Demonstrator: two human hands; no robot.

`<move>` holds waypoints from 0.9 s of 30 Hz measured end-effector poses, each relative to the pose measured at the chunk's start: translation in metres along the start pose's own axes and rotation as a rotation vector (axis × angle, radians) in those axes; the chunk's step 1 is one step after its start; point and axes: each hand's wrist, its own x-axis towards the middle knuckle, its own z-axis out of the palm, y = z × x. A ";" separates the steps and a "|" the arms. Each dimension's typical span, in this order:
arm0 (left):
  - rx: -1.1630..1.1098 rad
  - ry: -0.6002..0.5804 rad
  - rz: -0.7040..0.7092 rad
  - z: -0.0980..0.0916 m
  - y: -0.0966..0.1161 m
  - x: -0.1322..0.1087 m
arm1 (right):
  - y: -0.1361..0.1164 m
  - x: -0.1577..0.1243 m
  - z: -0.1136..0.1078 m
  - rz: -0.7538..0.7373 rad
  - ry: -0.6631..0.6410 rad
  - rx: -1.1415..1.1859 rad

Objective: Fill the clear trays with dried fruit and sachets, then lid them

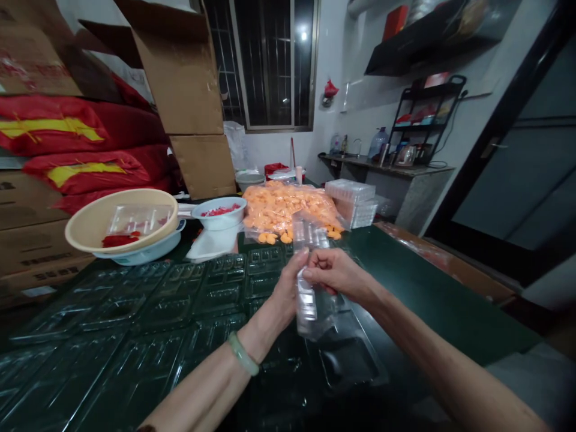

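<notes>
My left hand [290,285] is closed around the edge of a stack of clear plastic blister trays [308,306], held tilted above the table. Close beside it, my right hand [335,273] pinches the same trays near their middle, thumb against fingers. How many trays are nested cannot be made out. Under my hands lies a flat clear tray [346,354], and rows of similar clear trays [171,294] cover the left part of the dark green table. Just past my hands rests a large clear bag of orange pieces [288,207].
At the left stand a cream basin [76,231] with red pieces and a pale blue bowl [218,219] with pink-red bits. Stacked clear trays [353,195] sit right of the bag. Cardboard boxes [180,78] and red sacks [90,162] rise at the left.
</notes>
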 end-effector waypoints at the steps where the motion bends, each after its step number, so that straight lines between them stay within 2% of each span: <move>1: 0.019 -0.017 -0.005 0.002 -0.002 -0.003 | 0.000 -0.004 0.000 0.007 -0.025 0.042; 5: 0.089 -0.061 0.000 0.011 -0.005 -0.014 | 0.006 -0.013 -0.013 0.022 -0.094 0.141; 9: 0.114 -0.059 -0.036 0.015 -0.007 -0.014 | 0.001 -0.022 -0.014 0.034 -0.068 0.080; 11: 0.135 0.000 0.005 0.016 -0.010 -0.009 | -0.006 -0.028 -0.007 -0.035 0.050 -0.072; 13: 0.164 0.073 0.085 0.018 -0.011 -0.002 | -0.015 -0.036 -0.001 -0.143 0.230 -0.259; 16: 0.162 0.047 0.084 0.022 -0.005 0.007 | -0.027 -0.053 -0.009 -0.190 0.394 -0.389; 18: 0.104 0.050 0.055 0.022 0.007 0.011 | -0.030 -0.073 -0.034 -0.134 0.443 -0.337; 21: 0.036 0.184 0.061 0.009 0.032 0.009 | -0.016 -0.115 -0.091 -0.009 0.525 -0.188; 24: 0.037 0.236 0.033 -0.015 0.053 0.001 | 0.025 -0.159 -0.144 0.273 0.555 0.010; 27: 0.079 0.230 -0.054 -0.033 0.059 -0.007 | 0.081 -0.183 -0.174 0.519 0.484 0.062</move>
